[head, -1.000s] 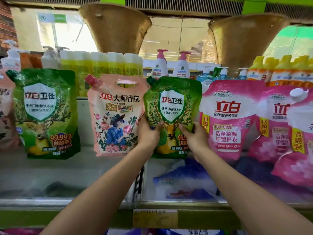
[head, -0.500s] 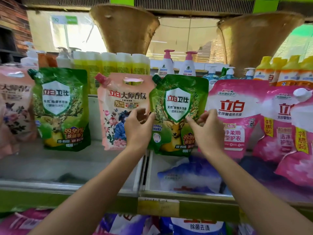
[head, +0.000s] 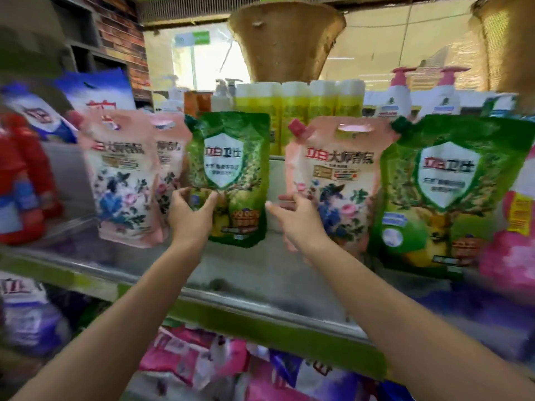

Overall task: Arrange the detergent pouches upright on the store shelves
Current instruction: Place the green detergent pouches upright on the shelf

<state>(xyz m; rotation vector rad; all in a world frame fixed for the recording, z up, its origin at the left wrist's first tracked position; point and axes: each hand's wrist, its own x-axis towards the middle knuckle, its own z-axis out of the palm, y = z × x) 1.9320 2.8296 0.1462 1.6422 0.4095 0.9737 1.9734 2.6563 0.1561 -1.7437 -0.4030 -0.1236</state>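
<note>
Change since the last half second: the view has swung left along the shelf (head: 260, 287). Both hands have left the right-hand green pouch (head: 451, 195), which now stands upright on its own beside the right-hand peach floral pouch (head: 335, 180). Attention has passed to the next green pouch (head: 231, 178), further left. Judgement: one pouch is finished and the next is being taken up.

Left hand (head: 188, 215): thumb and fingers (head: 212, 199) curled onto the lower left front of the green pouch, gripping it. The pouch stands upright, or nearly so, on the shelf, just right of the peach pouches.

Right hand (head: 298, 218): fingers loosely spread and holding nothing, between the gripped green pouch and the right-hand peach floral pouch; whether it touches either cannot be told.

Count on this shelf:
- Green pouches: two.
- Peach floral pouches: three, namely a left-hand peach pouch (head: 124, 180), a second peach pouch (head: 170, 157) partly hidden behind it, and the right-hand one.
- Pink pouch (head: 518, 241): one partly seen at the right edge.
- Red and blue pouches at far left: blurred, no firm count.
- Pump bottles (head: 402, 94) behind: several, not countable.

Lower shelf: further pouches lying flat, uncounted.
</note>
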